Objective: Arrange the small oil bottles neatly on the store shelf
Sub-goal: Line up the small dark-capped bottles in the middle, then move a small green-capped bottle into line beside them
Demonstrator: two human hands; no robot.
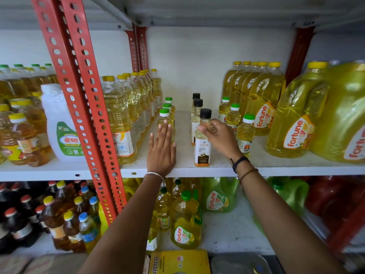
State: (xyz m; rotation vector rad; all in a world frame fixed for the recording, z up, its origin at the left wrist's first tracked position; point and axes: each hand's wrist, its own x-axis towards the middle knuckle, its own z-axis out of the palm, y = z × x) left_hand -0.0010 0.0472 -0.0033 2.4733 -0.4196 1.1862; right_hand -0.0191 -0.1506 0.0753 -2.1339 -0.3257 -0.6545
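Observation:
On the white shelf (183, 172) stand three rows of small oil bottles. A left row with green caps (165, 115) runs back from the front. My left hand (162, 147) lies flat and open against the front bottle of that row. A middle row has black caps; my right hand (219, 138) grips the neck of its front bottle (202, 149), a white-labelled coconut oil bottle standing upright. A right row of small green-capped yellow bottles (245, 133) stands just past my right wrist.
Tall yellow-capped oil bottles (122, 119) line the left; large Fortune jugs (292, 123) fill the right. A red slotted upright (85, 107) stands at front left. More bottles sit on the lower shelf (185, 220).

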